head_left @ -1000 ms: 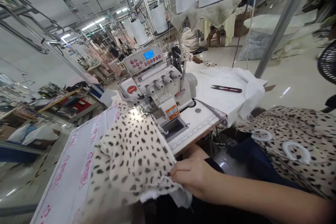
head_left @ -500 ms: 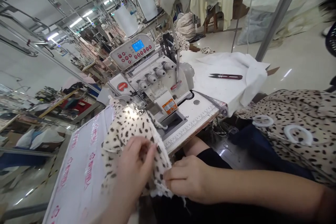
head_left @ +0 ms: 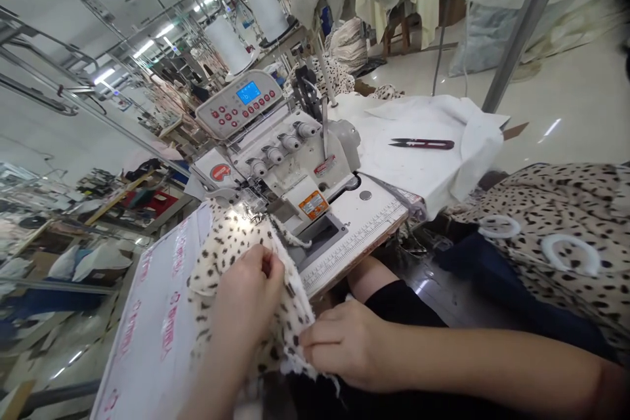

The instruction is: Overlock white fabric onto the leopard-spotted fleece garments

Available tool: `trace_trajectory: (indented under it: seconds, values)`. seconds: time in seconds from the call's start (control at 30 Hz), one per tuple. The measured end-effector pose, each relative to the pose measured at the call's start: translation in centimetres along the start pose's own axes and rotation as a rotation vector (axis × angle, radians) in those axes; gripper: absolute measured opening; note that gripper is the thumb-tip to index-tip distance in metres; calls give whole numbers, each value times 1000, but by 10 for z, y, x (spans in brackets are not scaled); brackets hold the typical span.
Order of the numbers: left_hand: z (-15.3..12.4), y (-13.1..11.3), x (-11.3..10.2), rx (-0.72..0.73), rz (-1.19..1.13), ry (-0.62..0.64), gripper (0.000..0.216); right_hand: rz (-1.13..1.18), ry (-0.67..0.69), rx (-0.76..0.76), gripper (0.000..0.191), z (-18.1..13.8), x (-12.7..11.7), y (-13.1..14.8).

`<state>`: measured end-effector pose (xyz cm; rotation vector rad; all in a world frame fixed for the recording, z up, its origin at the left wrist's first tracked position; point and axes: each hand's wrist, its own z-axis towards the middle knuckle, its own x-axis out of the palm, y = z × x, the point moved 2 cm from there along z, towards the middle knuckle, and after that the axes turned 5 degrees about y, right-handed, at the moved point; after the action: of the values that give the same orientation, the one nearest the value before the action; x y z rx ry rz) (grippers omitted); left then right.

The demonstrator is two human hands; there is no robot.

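Note:
A cream fleece fabric piece with dark spots [head_left: 229, 243] runs from under the lit presser foot of a white overlock sewing machine [head_left: 290, 151] down toward my lap. My left hand [head_left: 253, 289] rests on the fabric with thumb and fingers pinched together on it, close to its right edge. Lower down, my right hand [head_left: 342, 344] grips the same white fuzzy edge near the bottom corner. A loose thread hangs beneath that corner. The fabric inside both grips is hidden by my fingers.
Thread snips [head_left: 422, 144] lie on white cloth [head_left: 423, 174] right of the machine. Spotted fabric [head_left: 556, 210] with white rings [head_left: 571, 254] is heaped at the right. Thread cones [head_left: 228, 44] stand behind the machine. A metal post [head_left: 529, 26] rises at the right.
My left thumb and fingers have closed together on the fabric, where a gap showed between them before. My right hand keeps its hold on the edge. The view has shifted slightly.

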<state>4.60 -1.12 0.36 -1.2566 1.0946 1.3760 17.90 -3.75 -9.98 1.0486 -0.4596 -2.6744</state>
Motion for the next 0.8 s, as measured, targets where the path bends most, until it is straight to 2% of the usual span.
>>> trace_trajectory:
  seconds: [0.27,0.37,0.5,0.7,0.8]
  values:
    - [10,-6,1,-27,147,-18,24,32,-47,22,18,-3,6,-2]
    - [13,-6,-4,33,48,-18,23,97,-85,38,17,-1,10,-4]
    - [15,-5,-4,131,-36,-98,21,193,-180,67,19,2,11,-6]
    - [10,20,7,349,-210,-284,20,519,-221,151,19,3,-17,-1]
    - [5,35,11,392,-234,-282,23,639,-223,236,19,2,-31,2]
